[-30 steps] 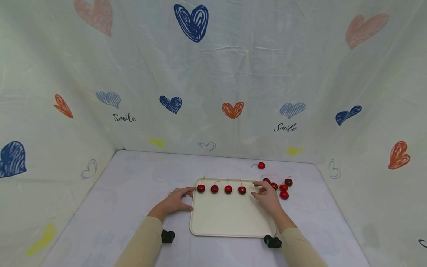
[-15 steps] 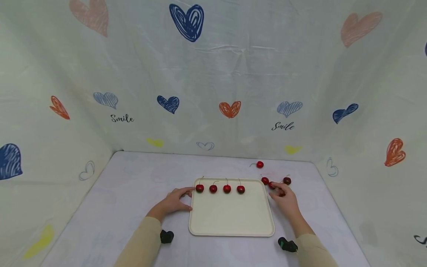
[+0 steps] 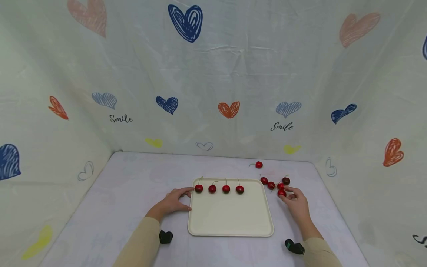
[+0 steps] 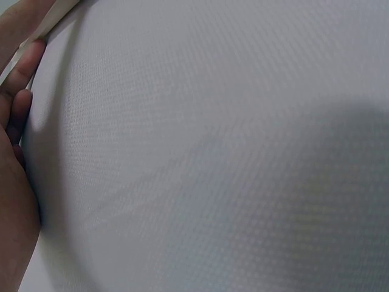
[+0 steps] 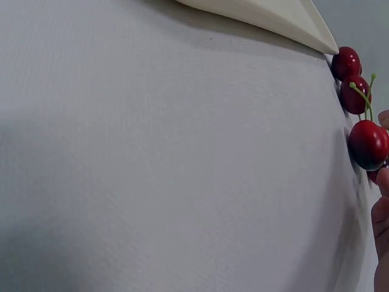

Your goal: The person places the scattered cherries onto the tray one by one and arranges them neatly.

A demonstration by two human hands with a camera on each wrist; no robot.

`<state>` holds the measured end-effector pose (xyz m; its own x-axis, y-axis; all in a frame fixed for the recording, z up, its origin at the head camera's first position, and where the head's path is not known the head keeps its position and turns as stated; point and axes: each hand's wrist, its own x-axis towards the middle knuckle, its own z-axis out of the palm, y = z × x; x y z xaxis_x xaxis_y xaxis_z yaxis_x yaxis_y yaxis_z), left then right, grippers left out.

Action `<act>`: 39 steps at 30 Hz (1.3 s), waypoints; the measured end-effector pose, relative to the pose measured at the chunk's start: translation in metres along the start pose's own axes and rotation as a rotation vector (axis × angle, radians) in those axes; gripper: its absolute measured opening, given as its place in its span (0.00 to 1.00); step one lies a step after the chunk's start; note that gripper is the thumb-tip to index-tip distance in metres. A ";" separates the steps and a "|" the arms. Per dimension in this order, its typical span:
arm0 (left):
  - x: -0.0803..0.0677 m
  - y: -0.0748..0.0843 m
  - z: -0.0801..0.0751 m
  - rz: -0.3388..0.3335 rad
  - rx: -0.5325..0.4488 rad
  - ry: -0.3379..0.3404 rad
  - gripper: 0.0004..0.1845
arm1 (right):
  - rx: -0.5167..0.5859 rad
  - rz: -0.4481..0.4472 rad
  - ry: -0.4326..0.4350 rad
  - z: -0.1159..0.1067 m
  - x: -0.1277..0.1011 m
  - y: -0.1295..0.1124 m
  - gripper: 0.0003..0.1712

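Note:
In the head view my left hand (image 3: pixel 172 201) rests beside a cream tray (image 3: pixel 230 218), fingertips and thumb at its left rim. Across the tray's far end runs a row of several red cherries with upright stems, among them a cherry (image 3: pixel 240 190) at the row's right end. My right hand (image 3: pixel 298 204) is at a loose cluster right of the tray, where thumb and forefinger pinch a bright red cherry (image 3: pixel 281 193). The right wrist view has that cherry (image 5: pixel 368 145) between the fingertips, green stems behind it. Only part of the left hand (image 4: pixel 15 158) shows in the left wrist view.
Around the right fingertips lie more cherries, including a dark cherry (image 3: pixel 285 181) and a cherry (image 3: pixel 264 181) by the tray's far right corner. One single cherry (image 3: pixel 259 165) lies farther back. A heart-printed curtain (image 3: pixel 247 74) stands behind the white table (image 3: pixel 150 167).
My right hand has moved from over the tray's right side, rightward to the loose cherries, and its fingers have closed on one. The left hand has stayed at the tray's rim.

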<state>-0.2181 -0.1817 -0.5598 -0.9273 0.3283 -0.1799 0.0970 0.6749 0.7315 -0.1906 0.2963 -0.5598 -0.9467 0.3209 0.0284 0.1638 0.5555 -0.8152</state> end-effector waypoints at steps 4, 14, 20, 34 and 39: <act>-0.001 0.001 0.001 -0.003 -0.009 0.001 0.39 | -0.021 0.015 0.002 0.002 0.002 0.003 0.26; -0.003 0.004 0.003 -0.011 -0.009 0.003 0.40 | -0.046 0.015 0.000 0.004 0.006 0.008 0.26; -0.003 0.005 0.002 -0.001 -0.005 0.004 0.39 | -0.048 0.021 -0.009 0.006 0.005 0.009 0.25; -0.003 0.004 0.000 -0.010 -0.004 0.009 0.39 | -0.015 0.035 0.012 0.008 0.003 0.004 0.25; -0.003 0.004 -0.001 0.000 -0.006 0.007 0.40 | 0.019 0.015 0.000 0.009 0.002 -0.001 0.25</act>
<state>-0.2155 -0.1804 -0.5553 -0.9299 0.3235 -0.1751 0.0948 0.6707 0.7356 -0.1956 0.2891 -0.5641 -0.9442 0.3291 0.0158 0.1730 0.5358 -0.8264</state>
